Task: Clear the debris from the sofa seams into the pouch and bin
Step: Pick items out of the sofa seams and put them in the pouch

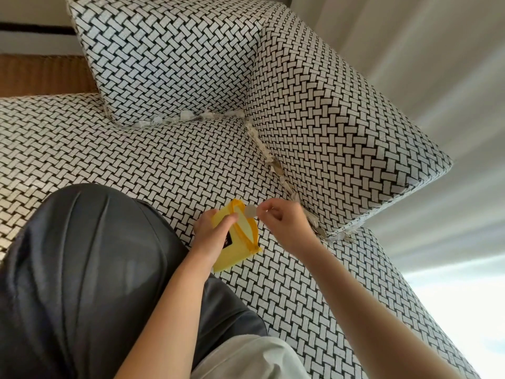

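My left hand (211, 233) grips a yellow zip pouch (240, 242) and holds its mouth open on the sofa seat (136, 160). My right hand (284, 220) pinches a small round silver coin (250, 210) right above the pouch's opening. Pale scraps of debris (276, 165) lie along the seam between the seat and the right cushion (341, 127). More white scraps (188, 117) sit in the seam under the back cushion (169, 58). No bin is in view.
My knee in dark grey trousers (90, 269) takes up the lower left, close to the pouch. A pale curtain (423, 64) hangs at the right. A wooden surface (41, 75) shows at the far left behind the sofa.
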Action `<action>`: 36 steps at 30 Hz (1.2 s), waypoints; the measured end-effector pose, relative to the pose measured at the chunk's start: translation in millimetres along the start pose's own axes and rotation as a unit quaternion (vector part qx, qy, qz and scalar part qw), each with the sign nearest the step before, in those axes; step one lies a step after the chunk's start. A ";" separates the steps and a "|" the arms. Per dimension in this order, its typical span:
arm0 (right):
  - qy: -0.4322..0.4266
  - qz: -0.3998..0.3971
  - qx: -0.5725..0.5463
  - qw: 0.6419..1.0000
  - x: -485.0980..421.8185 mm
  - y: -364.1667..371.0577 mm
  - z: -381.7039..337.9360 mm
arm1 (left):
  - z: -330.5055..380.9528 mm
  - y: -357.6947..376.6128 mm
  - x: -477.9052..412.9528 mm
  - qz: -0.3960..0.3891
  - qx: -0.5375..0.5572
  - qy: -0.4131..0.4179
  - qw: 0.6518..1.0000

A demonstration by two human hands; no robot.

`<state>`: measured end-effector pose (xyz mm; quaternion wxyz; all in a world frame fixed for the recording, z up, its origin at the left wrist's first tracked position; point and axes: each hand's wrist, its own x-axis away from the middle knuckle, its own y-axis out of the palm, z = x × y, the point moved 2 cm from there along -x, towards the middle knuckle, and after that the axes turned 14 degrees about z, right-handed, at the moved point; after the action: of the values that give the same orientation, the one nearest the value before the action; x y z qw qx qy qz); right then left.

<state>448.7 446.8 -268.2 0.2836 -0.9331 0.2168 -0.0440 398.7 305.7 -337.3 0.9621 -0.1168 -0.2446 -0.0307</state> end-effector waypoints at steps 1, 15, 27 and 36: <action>-0.013 -0.018 0.014 1.000 4.1 5.6 1.4 | 0.0 -0.1 0.1 0.001 0.003 -0.001 1.000; 0.107 0.195 0.331 0.917 37.3 -50.3 119.3 | -4.6 -0.4 -0.8 -0.013 0.004 0.007 1.000; 0.040 0.149 0.482 0.863 14.0 -56.6 114.8 | -5.2 -0.1 -1.5 -0.021 0.001 0.015 1.000; -0.085 0.128 0.534 0.831 9.0 -57.8 114.2 | -6.4 0.3 -2.5 -0.006 -0.005 0.016 1.000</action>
<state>502.2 544.3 -332.2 0.7583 -0.6002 0.2518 -0.0371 399.5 304.5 -344.0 0.9649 -0.1200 -0.2301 -0.0395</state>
